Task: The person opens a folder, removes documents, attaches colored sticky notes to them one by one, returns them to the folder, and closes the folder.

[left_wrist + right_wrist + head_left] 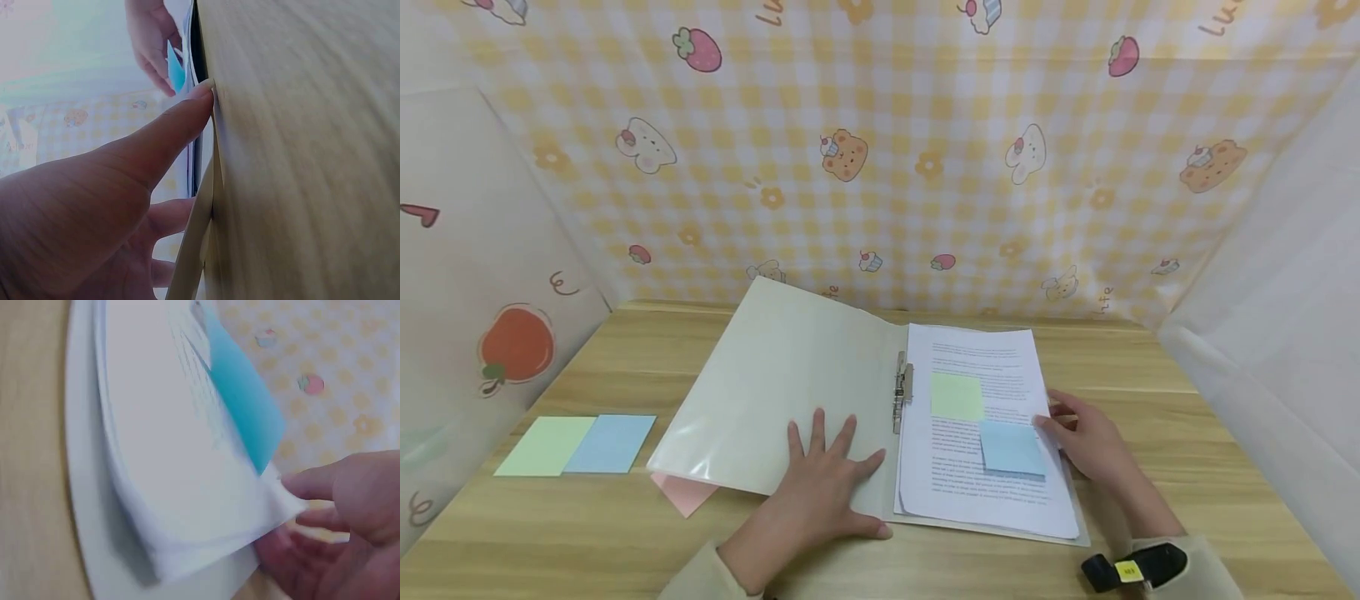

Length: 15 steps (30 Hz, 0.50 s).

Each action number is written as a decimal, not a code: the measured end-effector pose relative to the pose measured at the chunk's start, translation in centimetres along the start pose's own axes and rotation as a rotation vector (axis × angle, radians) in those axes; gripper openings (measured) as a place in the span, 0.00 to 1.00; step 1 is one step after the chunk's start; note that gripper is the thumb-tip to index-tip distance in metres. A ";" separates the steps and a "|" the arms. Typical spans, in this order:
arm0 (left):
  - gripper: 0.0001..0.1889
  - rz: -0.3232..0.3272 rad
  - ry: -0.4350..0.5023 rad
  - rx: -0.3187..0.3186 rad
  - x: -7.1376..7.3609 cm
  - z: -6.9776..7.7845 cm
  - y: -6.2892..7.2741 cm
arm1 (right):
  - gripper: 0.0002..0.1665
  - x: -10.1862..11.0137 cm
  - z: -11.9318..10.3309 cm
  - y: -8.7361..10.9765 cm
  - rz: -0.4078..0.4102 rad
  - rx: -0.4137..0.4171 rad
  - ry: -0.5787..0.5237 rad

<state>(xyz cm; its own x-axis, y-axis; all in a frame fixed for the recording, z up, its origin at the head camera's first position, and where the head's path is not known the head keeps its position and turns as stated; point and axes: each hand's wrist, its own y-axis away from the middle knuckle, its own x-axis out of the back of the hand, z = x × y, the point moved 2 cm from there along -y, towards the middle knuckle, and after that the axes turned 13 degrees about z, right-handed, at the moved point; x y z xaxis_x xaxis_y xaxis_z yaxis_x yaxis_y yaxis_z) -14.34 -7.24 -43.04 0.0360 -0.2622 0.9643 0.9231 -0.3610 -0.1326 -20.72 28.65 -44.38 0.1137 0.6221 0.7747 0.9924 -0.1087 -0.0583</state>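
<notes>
A white ring binder [752, 375] lies opened out, a metal clip [904, 392] along its spine. On its right side rests a stack of printed paper [977, 504], bearing a green sticky note [957, 396] and, lower right, a blue sticky note [1013, 447] standing off the page in the right wrist view. My left hand [823, 479] presses on the left cover with fingers spread, its thumb at the bottom edge near the spine. At the stack's right edge, my right hand [1093, 442] pinches the paper between thumb and fingers; how many sheets I cannot tell.
Left of the binder, a green note pad [542, 446] and a blue note pad [612, 443] lie side by side on the wooden table [587, 542]. A pink note [687, 493] sticks out under the left cover. A checked, patterned cloth [925, 208] hangs behind.
</notes>
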 end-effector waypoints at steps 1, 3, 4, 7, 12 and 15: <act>0.47 0.000 -0.003 -0.001 0.0 0.0 0.0 | 0.39 0.1 -0.4 0.1 0.022 0.042 0.048; 0.47 0.002 -0.013 -0.005 0.0 0.0 0.0 | 0.40 0.1 -1.5 0.5 0.054 0.130 0.109; 0.47 0.003 -0.017 -0.007 0.0 0.0 0.0 | 0.40 0.1 -2.0 0.7 0.062 0.174 0.134; 0.47 0.002 -0.022 -0.009 0.0 0.0 0.0 | 0.43 -0.6 -3.5 1.6 0.042 0.309 0.189; 0.47 0.000 -0.020 -0.010 -0.1 0.0 0.0 | 0.50 -2.4 -4.9 3.1 -0.034 0.392 0.246; 0.47 0.001 -0.017 -0.011 -0.1 0.0 -0.1 | 0.52 -3.2 -5.2 3.7 -0.042 0.404 0.287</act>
<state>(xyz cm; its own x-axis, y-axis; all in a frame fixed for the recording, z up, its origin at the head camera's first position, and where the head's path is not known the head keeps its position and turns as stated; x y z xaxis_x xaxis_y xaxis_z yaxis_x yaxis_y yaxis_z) -14.43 -7.21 -43.14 0.0431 -0.2471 0.9680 0.9189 -0.3706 -0.1355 -17.70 22.27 -43.78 0.1119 0.3745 0.9205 0.9415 0.2563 -0.2187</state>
